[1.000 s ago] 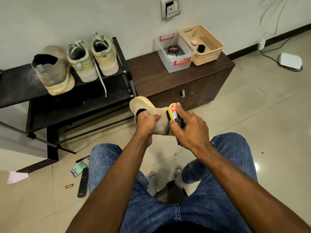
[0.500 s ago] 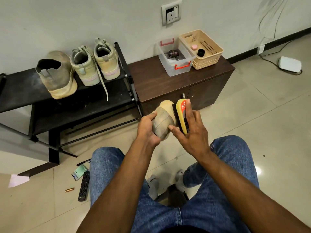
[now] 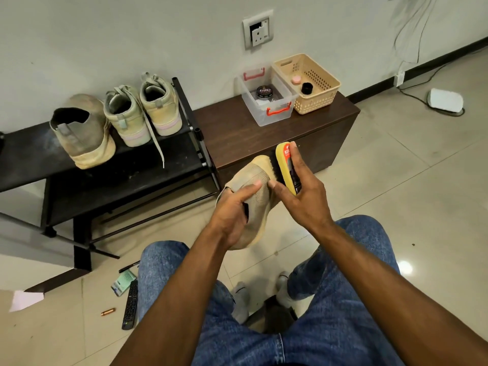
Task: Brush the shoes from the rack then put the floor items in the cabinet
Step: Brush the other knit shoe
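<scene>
where the black shoe rack (image 3: pixel 31 167) stands at far left against the wall, its top shelf carries one tan boot (image 3: pixel 84 133) and, to its right, a pair of pale sneakers (image 3: pixel 144 112). on the floor near the rack's foot lie a white paper scrap (image 3: pixel 26 299), a copper-coloured tube (image 3: pixel 107 311), a green packet (image 3: pixel 122 282), a pen (image 3: pixel 128 266) and a black remote (image 3: pixel 130 305). at centre, the left hand (image 3: pixel 232 215) grips a second tan boot (image 3: pixel 250 186), fingers curled round its upper. just right, the right hand (image 3: pixel 303 196) clamps a yellow-backed shoe brush (image 3: pixel 284 167), bristles touching the boot's toe. behind them, the brown cabinet (image 3: pixel 330 133) bears a clear box (image 3: pixel 266 97) holding a polish tin (image 3: pixel 264 92), and beside it a beige basket (image 3: pixel 320 85). a white device (image 3: pixel 445 100) lies on the floor at far right.
</scene>
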